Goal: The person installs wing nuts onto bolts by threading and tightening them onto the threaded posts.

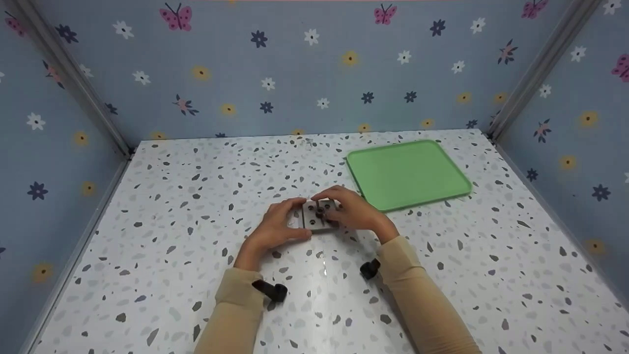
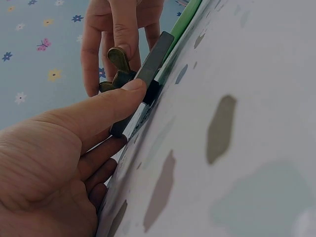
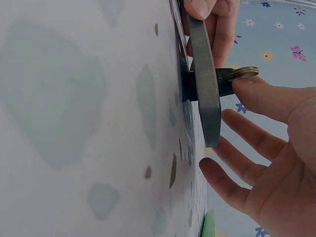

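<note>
A grey metal plate [image 1: 313, 222] with several holes is tilted up on edge above the tabletop in both wrist views. A dark wing screw [image 2: 118, 61] with brass-edged wings goes through its middle, and its black end [image 3: 189, 86] shows on the plate's other side. My left hand [image 1: 276, 227] pinches the plate's left side between thumb and fingers. My right hand [image 1: 355, 210] is at the plate's right, its thumb touching one wing. In the right wrist view its other fingers [image 3: 247, 168] are loosely extended and spread, apart from the screw.
A green tray [image 1: 408, 174] lies at the back right of the speckled white table [image 1: 172, 236], beyond my right hand. Blue walls [image 1: 314, 69] with flowers and butterflies stand behind and on both sides. Black wrist mounts [image 1: 277, 292] jut inward from both sleeves.
</note>
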Demonstrator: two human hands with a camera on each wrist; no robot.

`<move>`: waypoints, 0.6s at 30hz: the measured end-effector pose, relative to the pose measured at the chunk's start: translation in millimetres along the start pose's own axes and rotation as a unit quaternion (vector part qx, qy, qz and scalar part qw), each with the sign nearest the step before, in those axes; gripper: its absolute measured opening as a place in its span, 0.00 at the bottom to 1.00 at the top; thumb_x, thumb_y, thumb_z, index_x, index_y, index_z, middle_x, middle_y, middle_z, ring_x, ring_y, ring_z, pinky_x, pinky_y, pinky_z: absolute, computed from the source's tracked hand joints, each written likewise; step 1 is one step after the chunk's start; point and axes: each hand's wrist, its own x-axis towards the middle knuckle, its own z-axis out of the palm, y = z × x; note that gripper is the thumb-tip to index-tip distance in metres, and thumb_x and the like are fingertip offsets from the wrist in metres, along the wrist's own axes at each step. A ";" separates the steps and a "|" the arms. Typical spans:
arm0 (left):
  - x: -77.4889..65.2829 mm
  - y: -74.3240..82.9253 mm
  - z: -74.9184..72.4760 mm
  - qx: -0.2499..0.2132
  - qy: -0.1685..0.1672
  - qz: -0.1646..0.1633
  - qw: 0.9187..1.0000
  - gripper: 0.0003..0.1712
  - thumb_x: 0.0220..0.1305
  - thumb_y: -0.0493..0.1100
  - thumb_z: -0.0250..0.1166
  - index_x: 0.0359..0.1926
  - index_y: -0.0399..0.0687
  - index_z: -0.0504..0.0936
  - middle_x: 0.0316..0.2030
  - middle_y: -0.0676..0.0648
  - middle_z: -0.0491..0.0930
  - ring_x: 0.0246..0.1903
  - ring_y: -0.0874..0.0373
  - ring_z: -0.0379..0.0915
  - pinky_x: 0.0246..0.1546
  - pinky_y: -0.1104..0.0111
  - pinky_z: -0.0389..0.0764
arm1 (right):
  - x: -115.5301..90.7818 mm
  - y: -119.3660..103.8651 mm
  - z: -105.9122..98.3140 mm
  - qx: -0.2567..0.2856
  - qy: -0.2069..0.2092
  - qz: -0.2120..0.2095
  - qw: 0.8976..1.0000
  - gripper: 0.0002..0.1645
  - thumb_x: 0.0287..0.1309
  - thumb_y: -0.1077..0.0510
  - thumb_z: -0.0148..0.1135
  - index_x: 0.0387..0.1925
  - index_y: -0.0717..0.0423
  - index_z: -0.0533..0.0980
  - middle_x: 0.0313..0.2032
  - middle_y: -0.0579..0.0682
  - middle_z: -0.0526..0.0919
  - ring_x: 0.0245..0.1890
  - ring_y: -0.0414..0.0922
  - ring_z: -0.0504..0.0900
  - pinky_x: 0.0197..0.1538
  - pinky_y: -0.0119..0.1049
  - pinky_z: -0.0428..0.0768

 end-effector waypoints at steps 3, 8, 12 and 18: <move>-0.5 -0.2 0.3 -0.004 0.001 -0.002 1.000 0.53 0.53 0.51 0.84 0.78 0.64 0.69 0.77 0.46 0.63 0.77 0.47 0.55 0.80 0.47 0.54 | -0.6 0.0 0.0 0.002 0.000 0.009 1.000 0.28 0.70 0.63 0.67 0.70 0.53 0.77 0.65 0.54 0.80 0.67 0.53 0.76 0.72 0.53 0.74; -0.1 -0.1 0.5 -0.006 0.002 -0.004 1.000 0.53 0.53 0.52 0.84 0.78 0.64 0.69 0.77 0.45 0.63 0.78 0.46 0.55 0.80 0.45 0.53 | -1.5 -1.0 -0.7 0.004 -0.001 0.023 1.000 0.30 0.70 0.60 0.69 0.71 0.52 0.76 0.65 0.55 0.80 0.66 0.54 0.77 0.72 0.54 0.74; 0.1 -0.2 0.9 -0.011 0.002 -0.004 1.000 0.53 0.53 0.52 0.84 0.78 0.64 0.69 0.78 0.46 0.63 0.78 0.46 0.54 0.81 0.45 0.52 | -1.4 -0.6 -0.4 0.002 0.001 0.030 1.000 0.30 0.69 0.59 0.70 0.70 0.52 0.76 0.65 0.54 0.80 0.65 0.54 0.77 0.71 0.54 0.74; 0.0 -1.0 1.2 -0.018 0.003 -0.004 1.000 0.53 0.52 0.51 0.85 0.78 0.64 0.70 0.77 0.46 0.64 0.76 0.46 0.56 0.80 0.45 0.53 | -1.1 -0.9 0.3 0.001 0.003 0.051 0.999 0.31 0.68 0.56 0.72 0.70 0.53 0.76 0.67 0.54 0.79 0.66 0.55 0.77 0.72 0.54 0.74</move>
